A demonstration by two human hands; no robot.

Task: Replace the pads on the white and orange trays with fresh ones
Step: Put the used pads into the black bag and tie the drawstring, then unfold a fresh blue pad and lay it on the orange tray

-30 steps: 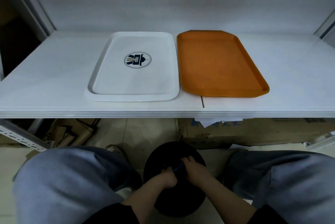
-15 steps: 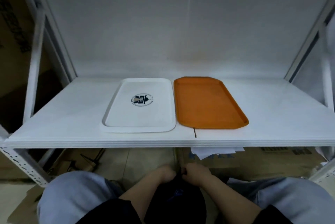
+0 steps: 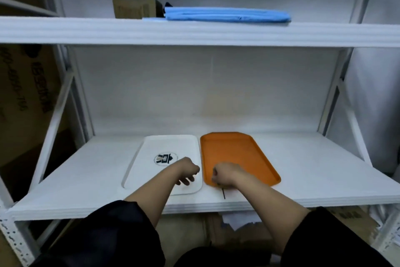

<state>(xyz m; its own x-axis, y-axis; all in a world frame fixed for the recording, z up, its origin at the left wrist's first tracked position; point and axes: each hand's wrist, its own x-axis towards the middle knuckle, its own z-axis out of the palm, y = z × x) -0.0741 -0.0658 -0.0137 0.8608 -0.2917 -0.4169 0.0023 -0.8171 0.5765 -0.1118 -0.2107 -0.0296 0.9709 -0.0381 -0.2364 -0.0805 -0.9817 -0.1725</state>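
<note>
A white tray point(image 3: 151, 147) with a round dark logo and an orange tray point(image 3: 238, 147) lie side by side on the lower shelf; no pad shows on either. A stack of folded blue pads point(image 3: 227, 15) rests on the upper shelf. My left hand point(image 3: 188, 171) hovers over the white tray's near right corner, fingers loosely curled, holding nothing. My right hand point(image 3: 225, 174) is over the orange tray's near left corner, fingers curled into a loose fist with nothing visible in it.
A brown cardboard box point(image 3: 134, 8) stands left of the blue pads on the upper shelf point(image 3: 65, 30). White shelf uprights point(image 3: 62, 115) flank the lower shelf point(image 3: 313, 169). Large cardboard boxes point(image 3: 23, 93) stand at the left; papers and boxes lie under the shelf.
Both hands rose from a black bin between my knees up to the trays on the lower shelf. My view tilted upward, bringing the upper shelf and blue pads into sight.
</note>
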